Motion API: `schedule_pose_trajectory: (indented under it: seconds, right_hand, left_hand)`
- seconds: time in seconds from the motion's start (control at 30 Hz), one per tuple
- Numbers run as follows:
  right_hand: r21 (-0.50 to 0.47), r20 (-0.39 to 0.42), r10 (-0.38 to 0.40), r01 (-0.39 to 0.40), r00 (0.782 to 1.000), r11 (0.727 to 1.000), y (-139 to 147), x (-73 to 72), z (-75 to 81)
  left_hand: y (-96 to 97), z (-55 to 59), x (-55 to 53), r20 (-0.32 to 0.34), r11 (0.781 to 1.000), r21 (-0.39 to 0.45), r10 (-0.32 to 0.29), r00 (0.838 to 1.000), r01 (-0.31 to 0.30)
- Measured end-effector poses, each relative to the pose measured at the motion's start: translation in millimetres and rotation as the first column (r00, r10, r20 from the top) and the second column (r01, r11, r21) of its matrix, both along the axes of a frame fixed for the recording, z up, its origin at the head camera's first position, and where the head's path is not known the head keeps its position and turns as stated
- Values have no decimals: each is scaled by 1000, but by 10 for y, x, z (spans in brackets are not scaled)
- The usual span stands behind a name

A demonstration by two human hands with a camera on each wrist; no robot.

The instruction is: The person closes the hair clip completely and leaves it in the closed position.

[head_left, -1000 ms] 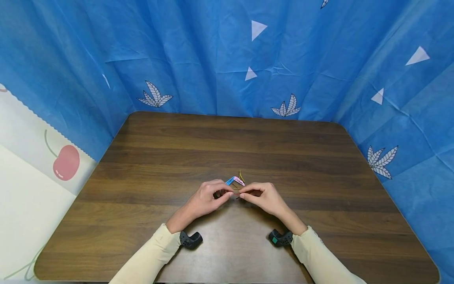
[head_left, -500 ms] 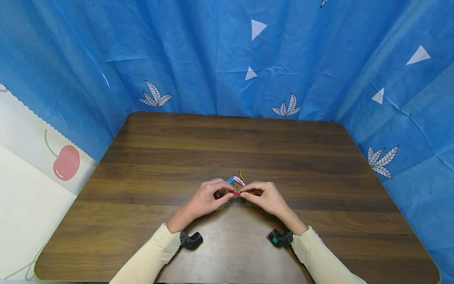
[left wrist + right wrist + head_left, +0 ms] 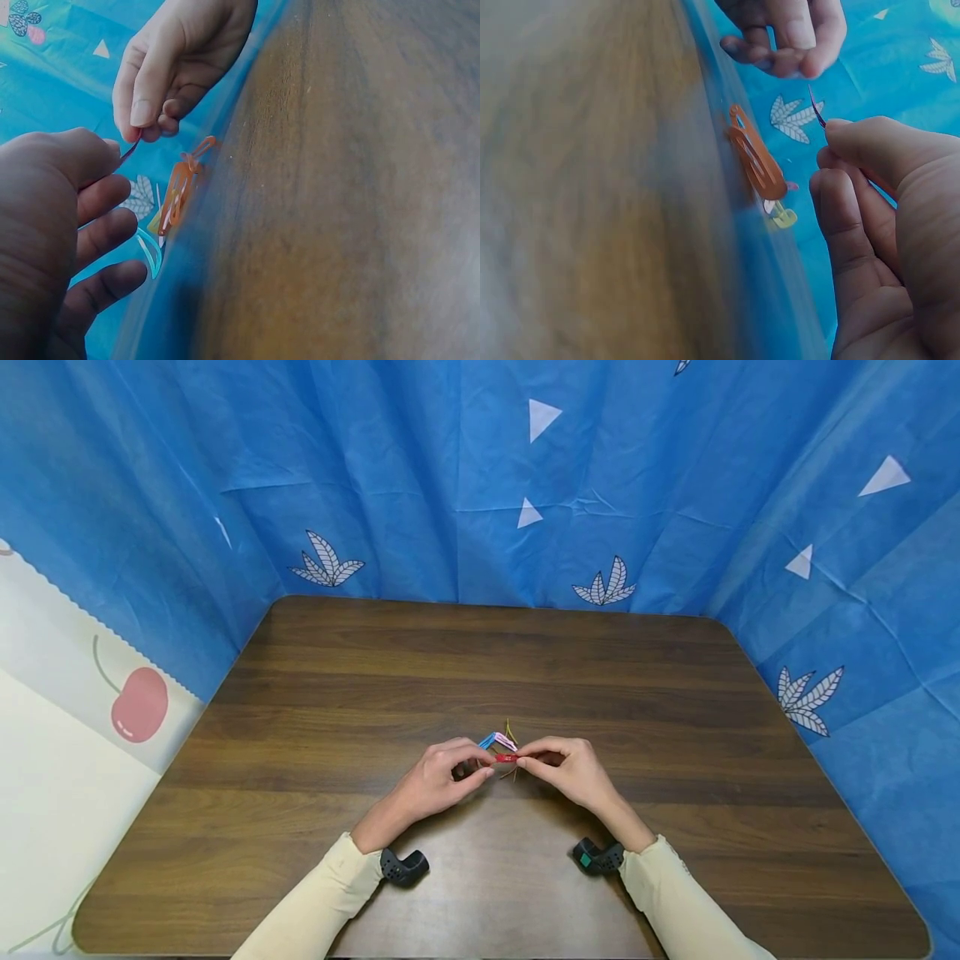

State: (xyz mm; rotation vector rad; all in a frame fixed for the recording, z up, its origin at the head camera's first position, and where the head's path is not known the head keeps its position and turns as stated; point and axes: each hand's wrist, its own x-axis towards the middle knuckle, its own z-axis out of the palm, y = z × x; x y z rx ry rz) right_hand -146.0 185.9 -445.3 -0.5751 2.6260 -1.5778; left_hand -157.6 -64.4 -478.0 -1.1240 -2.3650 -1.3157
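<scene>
A small red snap hair clip (image 3: 507, 758) is stretched between my two hands over the middle of the table. My left hand (image 3: 442, 777) pinches one end between thumb and index finger, its other fingers loosely bent. My right hand (image 3: 566, 772) pinches the opposite end the same way. Seen from both wrists, the clip is edge-on, a thin dark sliver. Just beyond the fingertips stand a blue hair clip (image 3: 487, 742), a pink hair clip (image 3: 506, 742) and a yellow hair clip (image 3: 509, 729). An orange hair clip (image 3: 757, 161) shows large in the right wrist view.
The brown wooden table (image 3: 480, 668) carries the group of clips near its centre. Blue curtain (image 3: 457, 468) hangs along the back and right side. Dark wrist devices (image 3: 405, 867) sit inside both forearms.
The red clip has turned from edge-on to showing its flat face in the head view. My right hand has shifted slightly right and upward; the left has stayed nearly in place.
</scene>
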Motion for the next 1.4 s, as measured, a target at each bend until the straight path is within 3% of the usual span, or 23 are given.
schedule_pose_trajectory:
  seconds: [0.2, 0.33, 0.77, 1.4]
  right_hand:
    - [19, -16, -53, 53, 998, 998, 94, -131, -200]
    - [-10, -33, -70, 69, 997, 998, 150, -169, -240]
    - [30, -121, -140, 145, 983, 989, 297, -255, -250]
    - [115, -137, -236, 252, 962, 961, 464, -341, -237]
  left_hand:
    - [-3, 5, 0, -12, 1000, -9, -10, 1000, 10]
    - [-6, -1, 2, -15, 1000, -9, -11, 1000, 11]
    - [4, 11, 17, 6, 1000, -18, -7, 1000, 8]
    - [-7, 7, 10, 10, 999, -29, -28, 1000, 28]
